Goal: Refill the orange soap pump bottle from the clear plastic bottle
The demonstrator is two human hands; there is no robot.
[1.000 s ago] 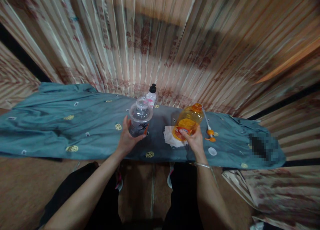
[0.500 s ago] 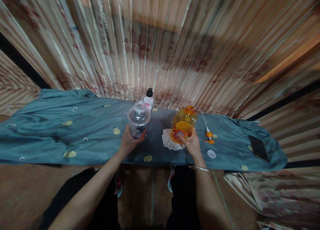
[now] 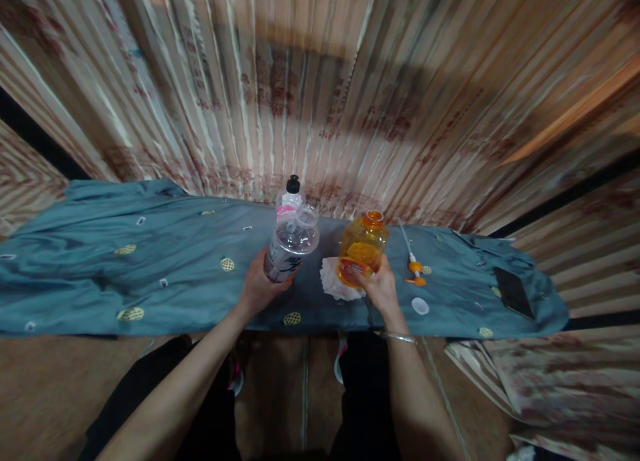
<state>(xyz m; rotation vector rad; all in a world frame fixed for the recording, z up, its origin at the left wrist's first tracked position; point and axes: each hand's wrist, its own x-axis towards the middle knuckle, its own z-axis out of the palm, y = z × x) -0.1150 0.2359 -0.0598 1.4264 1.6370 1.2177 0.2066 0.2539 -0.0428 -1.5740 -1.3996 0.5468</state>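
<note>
My left hand [image 3: 259, 286] is wrapped round a clear plastic bottle [image 3: 293, 242] with an open mouth, tilted to the right toward an orange bottle [image 3: 363, 249]. My right hand [image 3: 381, 285] grips the orange bottle, which stands upright with its neck open, on a white tissue [image 3: 332, 282]. Both bottles are over a table covered in a blue-grey cloth [image 3: 165, 261]. The two open necks are apart.
A small bottle with a black cap and pink label [image 3: 287, 198] stands behind the clear one. An orange pump with its tube [image 3: 413, 261] and a white cap [image 3: 420, 305] lie right of the orange bottle. A dark phone [image 3: 513, 293] lies at the cloth's right end. Curtains hang behind.
The clear bottle has tipped from near upright to leaning right, toward the orange bottle. The orange bottle has gone from tilted back to standing upright on the tissue.
</note>
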